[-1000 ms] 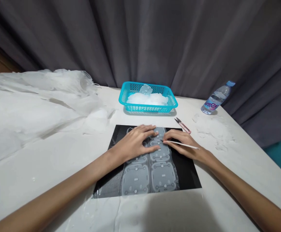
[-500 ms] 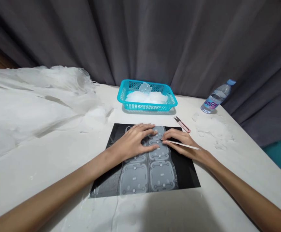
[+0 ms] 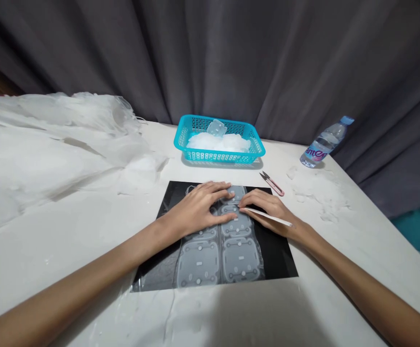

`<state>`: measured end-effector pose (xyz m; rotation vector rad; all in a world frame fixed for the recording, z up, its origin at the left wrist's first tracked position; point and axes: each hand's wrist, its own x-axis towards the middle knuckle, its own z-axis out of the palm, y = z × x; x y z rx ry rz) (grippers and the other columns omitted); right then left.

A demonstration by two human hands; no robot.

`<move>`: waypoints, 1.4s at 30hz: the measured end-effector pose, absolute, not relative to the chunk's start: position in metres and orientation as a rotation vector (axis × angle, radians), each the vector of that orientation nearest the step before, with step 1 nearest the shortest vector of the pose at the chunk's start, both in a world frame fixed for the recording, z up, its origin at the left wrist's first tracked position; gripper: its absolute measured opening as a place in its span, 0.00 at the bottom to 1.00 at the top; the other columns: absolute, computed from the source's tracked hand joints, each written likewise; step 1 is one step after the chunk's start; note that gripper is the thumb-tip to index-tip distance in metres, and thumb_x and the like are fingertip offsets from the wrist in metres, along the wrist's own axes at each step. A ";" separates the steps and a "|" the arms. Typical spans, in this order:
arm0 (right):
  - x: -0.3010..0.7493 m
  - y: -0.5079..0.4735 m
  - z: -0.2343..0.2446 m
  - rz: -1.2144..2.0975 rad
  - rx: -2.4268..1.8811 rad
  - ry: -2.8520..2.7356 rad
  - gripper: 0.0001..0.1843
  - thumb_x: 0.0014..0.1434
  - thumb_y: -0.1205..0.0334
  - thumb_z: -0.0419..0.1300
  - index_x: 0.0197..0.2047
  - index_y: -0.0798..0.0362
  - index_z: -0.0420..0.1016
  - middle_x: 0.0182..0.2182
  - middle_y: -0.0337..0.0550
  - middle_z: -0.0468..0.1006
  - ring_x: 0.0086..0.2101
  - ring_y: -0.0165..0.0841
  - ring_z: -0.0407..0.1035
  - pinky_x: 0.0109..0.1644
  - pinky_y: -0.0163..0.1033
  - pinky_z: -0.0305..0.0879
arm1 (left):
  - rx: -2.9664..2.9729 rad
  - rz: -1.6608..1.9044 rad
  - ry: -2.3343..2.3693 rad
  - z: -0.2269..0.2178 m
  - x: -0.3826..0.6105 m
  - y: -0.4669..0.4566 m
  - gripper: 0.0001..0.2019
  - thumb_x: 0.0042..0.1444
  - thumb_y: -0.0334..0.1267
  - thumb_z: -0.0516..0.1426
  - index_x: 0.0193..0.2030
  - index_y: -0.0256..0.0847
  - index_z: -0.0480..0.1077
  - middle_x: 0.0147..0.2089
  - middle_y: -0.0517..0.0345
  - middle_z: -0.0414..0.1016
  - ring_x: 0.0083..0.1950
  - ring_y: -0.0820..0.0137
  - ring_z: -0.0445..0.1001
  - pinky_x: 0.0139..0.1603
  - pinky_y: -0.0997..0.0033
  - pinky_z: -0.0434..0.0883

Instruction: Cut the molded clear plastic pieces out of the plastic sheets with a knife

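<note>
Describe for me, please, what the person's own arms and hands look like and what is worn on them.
The left hand and right hand are ungloved. Both forearms are slim and bare, with no sleeve in view. No watch, bracelet or ring can be made out; the fingernails are too small to judge.

Panelled sheet [image 3: 210,255] — smooth, semi-glossy, probably plastic; basket [image 3: 215,156] glossy plastic, bottle [image 3: 326,141] clear plastic; curtain [image 3: 210,58] — matt cloth.

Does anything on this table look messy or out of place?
Thin scraps lie strewn on the table near the bottle, looking untidy. The bottle also seems tilted, perhaps only from lens distortion.
</note>
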<state>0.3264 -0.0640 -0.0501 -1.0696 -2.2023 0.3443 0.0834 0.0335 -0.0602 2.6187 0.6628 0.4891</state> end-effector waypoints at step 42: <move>0.326 -0.048 0.006 0.849 -1.151 -1.860 0.14 0.72 0.53 0.60 0.54 0.48 0.81 0.36 0.39 0.80 0.33 0.31 0.71 0.40 0.38 0.68 | 2.285 0.814 0.619 -0.049 0.079 0.031 0.22 0.66 0.53 0.63 0.62 0.45 0.71 0.53 0.51 0.77 0.52 0.60 0.75 0.53 0.61 0.71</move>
